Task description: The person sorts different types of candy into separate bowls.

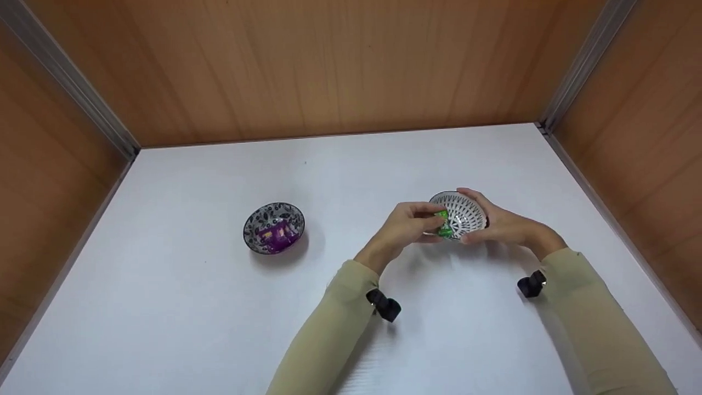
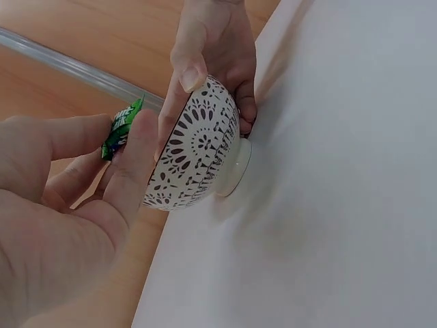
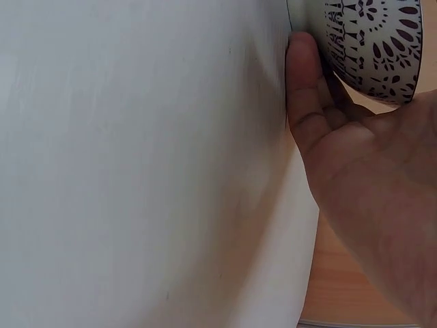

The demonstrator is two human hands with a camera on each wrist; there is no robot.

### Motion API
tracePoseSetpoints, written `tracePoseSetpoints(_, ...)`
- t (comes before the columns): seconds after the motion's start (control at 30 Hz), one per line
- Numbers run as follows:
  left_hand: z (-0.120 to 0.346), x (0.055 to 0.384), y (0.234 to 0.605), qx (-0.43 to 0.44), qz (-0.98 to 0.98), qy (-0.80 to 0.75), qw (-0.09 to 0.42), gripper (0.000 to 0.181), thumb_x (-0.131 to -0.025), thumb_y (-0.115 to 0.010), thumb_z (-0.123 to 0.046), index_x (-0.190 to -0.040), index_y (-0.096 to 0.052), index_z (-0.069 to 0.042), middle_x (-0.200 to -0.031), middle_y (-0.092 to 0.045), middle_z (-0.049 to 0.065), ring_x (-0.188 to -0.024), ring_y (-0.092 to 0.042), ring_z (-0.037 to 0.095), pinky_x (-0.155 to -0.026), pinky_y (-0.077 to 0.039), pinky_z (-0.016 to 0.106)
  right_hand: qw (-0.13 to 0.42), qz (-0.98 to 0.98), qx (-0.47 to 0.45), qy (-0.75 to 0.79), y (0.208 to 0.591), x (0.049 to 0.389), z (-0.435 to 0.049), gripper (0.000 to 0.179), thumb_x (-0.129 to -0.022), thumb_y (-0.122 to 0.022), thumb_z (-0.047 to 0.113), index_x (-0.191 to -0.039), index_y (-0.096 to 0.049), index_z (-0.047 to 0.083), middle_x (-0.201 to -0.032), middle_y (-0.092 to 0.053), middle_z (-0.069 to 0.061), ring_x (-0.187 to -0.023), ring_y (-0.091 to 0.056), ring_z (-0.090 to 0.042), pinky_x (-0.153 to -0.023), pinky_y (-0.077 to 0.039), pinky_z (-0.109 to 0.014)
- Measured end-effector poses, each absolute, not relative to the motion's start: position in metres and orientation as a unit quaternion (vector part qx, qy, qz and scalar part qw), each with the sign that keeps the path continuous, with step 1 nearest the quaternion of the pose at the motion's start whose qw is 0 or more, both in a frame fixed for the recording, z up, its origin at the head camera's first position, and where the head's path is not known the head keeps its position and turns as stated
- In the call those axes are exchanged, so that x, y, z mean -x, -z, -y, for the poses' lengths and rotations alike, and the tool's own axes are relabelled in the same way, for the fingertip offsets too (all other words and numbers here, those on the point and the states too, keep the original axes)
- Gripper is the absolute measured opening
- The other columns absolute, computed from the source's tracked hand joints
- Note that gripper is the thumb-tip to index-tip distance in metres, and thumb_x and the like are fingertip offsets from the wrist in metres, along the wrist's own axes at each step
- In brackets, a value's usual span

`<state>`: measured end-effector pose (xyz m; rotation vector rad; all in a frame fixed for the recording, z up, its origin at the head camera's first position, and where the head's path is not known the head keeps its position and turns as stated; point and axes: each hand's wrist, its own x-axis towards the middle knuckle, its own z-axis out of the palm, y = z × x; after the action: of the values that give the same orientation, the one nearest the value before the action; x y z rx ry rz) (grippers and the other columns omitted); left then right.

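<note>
My left hand (image 1: 402, 226) pinches a small green wrapped candy (image 2: 123, 128) between thumb and fingers, over the near left part of a bowl's rim. That bowl (image 1: 466, 213) is white with a dark petal pattern outside and short dark dashes inside. From the right, my right hand (image 1: 509, 226) holds it, thumb at the rim and fingers round the far side. In the right wrist view, fingertips (image 3: 302, 61) lie under the bowl's side (image 3: 379, 51), close to its base. The base sits upright, right at the white tabletop.
A second bowl (image 1: 256, 220), with a black leaf pattern, stands to the left on the white table (image 1: 181, 307). Purple wrapped candies (image 1: 279, 237) lie in it. Wooden panels (image 1: 329, 71) bound the table at the back and both sides.
</note>
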<state>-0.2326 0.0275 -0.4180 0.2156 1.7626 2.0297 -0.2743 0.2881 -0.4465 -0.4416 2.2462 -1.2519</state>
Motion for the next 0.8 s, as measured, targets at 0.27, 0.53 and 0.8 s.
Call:
tracePoseSetpoints(0.27,-0.047,0.245,0.412,-0.05,-0.652,-0.724,0.219,0.026,-0.095,-0.07,-0.003,-0.12,-0.072,-0.001,-0.106,-0.067,0.004,-0.091,-0.069,0.018,-0.078,-0.061,0.029,0.269,-0.835,0.153,0.454,0.448,0.272,-0.29,0.111,-0.084,-0.084,0.03,-0.162,-0.006,0.035,-0.155,-0.031,-0.012,-0.129,-0.042,-0.033,-0.106,-0.031,-0.047)
tracePoseSetpoints(0.53,-0.06,0.254,0.398,-0.038,-0.724,-0.656,0.209,0.024,-0.093,-0.074,-0.006,-0.117,-0.074,-0.002,-0.098,-0.067,0.001,-0.088,-0.066,0.014,-0.074,-0.06,0.025,0.275,-0.833,0.151,0.455,0.443,0.269,-0.287,0.11,-0.085,-0.083,0.029,-0.162,-0.005,0.036,-0.148,-0.038,-0.015,-0.128,-0.044,-0.034,-0.105,-0.031,-0.047)
tracePoseSetpoints(0.8,-0.063,0.263,0.395,-0.01,-0.759,-0.622,0.193,0.017,-0.094,-0.072,-0.004,-0.111,-0.074,-0.004,-0.094,-0.065,0.002,-0.083,-0.067,0.014,-0.07,-0.06,0.023,0.273,-0.842,0.144,0.443,0.443,0.271,-0.286,0.11,-0.084,-0.083,0.033,-0.161,-0.006,0.04,-0.153,-0.032,-0.013,-0.133,-0.039,-0.036,-0.11,-0.026,-0.057)
